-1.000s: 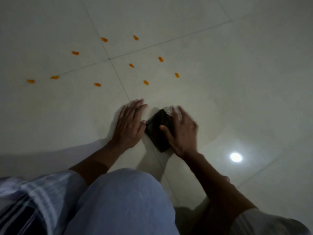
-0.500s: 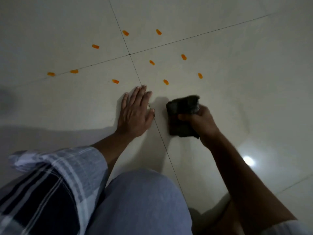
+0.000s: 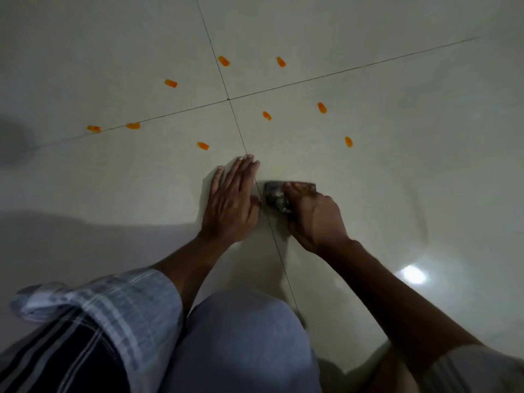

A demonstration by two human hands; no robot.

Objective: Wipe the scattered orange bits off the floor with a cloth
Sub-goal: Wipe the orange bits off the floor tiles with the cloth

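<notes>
Right hand point(image 3: 314, 219) grips cloth point(image 3: 276, 198); left hand point(image 3: 231, 205) flat on floor point(image 3: 425, 165).

Wore a rolled-up plaid sleeve point(image 3: 113, 302) in pale grey-blue with dark navy bands on the left arm, plain light blue-grey trousers point(image 3: 243, 344) just right of that sleeve, and a pale sleeve edge point(image 3: 476, 364) further right.

Indoor room, shown by glossy floor tiles point(image 3: 397, 165)
</notes>
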